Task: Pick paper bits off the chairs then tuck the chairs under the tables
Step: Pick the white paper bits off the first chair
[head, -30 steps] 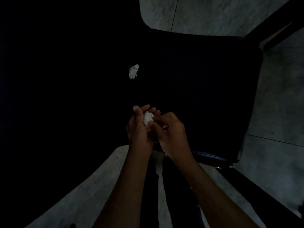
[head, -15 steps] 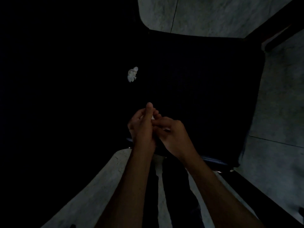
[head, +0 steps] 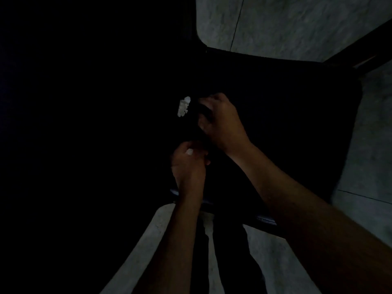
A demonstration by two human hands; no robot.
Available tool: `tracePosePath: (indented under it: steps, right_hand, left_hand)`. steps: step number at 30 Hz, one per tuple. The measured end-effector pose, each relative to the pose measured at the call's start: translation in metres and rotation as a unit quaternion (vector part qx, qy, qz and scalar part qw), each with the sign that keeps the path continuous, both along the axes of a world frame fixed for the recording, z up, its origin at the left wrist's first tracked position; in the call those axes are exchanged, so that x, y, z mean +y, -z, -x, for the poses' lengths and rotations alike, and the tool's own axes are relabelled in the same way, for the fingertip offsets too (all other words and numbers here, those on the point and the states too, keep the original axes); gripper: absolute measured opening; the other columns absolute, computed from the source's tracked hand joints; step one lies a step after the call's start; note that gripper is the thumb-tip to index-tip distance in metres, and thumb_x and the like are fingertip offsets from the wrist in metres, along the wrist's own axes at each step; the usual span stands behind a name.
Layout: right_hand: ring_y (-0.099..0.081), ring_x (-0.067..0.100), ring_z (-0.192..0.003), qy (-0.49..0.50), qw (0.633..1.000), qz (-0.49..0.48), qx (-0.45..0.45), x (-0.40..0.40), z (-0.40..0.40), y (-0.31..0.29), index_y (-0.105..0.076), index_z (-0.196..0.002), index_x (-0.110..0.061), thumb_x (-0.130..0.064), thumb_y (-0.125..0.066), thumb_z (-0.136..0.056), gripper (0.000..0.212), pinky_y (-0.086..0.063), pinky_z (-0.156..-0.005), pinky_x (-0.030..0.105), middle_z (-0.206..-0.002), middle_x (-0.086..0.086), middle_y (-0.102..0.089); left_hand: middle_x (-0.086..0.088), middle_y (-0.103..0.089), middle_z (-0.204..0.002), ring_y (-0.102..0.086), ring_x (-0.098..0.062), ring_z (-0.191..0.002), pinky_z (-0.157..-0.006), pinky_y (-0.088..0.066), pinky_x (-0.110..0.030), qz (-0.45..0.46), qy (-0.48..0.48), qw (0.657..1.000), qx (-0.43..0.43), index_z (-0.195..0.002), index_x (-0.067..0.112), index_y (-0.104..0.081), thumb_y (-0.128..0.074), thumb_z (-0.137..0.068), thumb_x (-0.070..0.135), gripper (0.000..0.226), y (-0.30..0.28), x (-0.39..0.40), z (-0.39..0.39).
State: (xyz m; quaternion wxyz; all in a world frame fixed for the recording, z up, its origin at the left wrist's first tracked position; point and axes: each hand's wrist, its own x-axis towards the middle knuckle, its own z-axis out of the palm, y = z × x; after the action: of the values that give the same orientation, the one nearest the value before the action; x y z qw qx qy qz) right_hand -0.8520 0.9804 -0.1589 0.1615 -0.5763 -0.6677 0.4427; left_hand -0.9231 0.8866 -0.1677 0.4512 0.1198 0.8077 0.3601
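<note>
A dark chair seat fills the middle of the dim view. A crumpled white paper bit lies on its left part. My right hand hovers just to the right of that bit, fingers curled and apart, a small gap from the paper, with nothing seen in it. My left hand is nearer to me over the seat's front, closed around a white paper wad that shows between thumb and fingers.
Grey tiled floor shows beyond the chair and to its right. A dark wooden leg or rail runs diagonally at the top right. The whole left side is black, with nothing distinguishable. My legs stand in front of the chair.
My right hand left the left hand and reached forward to the paper bit on the seat. The wad stayed in my left hand, which closed over it.
</note>
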Motion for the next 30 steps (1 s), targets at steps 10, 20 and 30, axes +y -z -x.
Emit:
tracePosePath:
  steps: [10, 20, 30]
  right_hand:
    - [-0.052, 0.035, -0.1, -0.164, 0.979, -0.063, -0.106, 0.027, 0.032, 0.027, -0.069, -0.106, -0.015, -0.033, -0.061, -0.09, 0.025, -0.05, -0.078, 0.043, -0.123, 0.015, -0.047]
    - [-0.061, 0.012, -0.086, -0.124, 0.991, 0.011, -0.058, 0.011, 0.008, 0.027, -0.058, -0.079, -0.01, -0.013, -0.058, -0.087, 0.009, -0.05, -0.073, 0.03, -0.093, 0.001, -0.066]
    - [-0.067, 0.018, -0.08, 0.266, 0.939, 0.185, 0.12, -0.073, -0.05, 0.001, -0.063, -0.094, -0.007, -0.017, -0.069, -0.09, 0.012, -0.056, -0.073, 0.038, -0.088, 0.009, -0.069]
  left_hand:
    - [0.005, -0.07, -0.065, -0.062, -0.009, -0.053, -0.05, -0.046, -0.022, -0.001, 0.006, 1.0, -0.016, -0.084, 0.018, -0.07, -0.062, -0.086, 0.011, 0.011, -0.001, 0.0, 0.003]
    - [-0.003, -0.069, -0.077, -0.067, -0.008, -0.06, -0.058, -0.055, -0.023, -0.016, -0.087, 0.991, -0.098, -0.079, 0.016, -0.068, -0.059, -0.086, -0.002, 0.021, -0.001, -0.004, 0.0]
    - [-0.022, -0.064, -0.11, -0.066, -0.033, -0.104, -0.094, -0.054, -0.04, -0.125, -0.215, 0.931, -0.268, -0.113, -0.005, -0.057, -0.047, -0.095, -0.007, 0.021, -0.021, -0.011, -0.008]
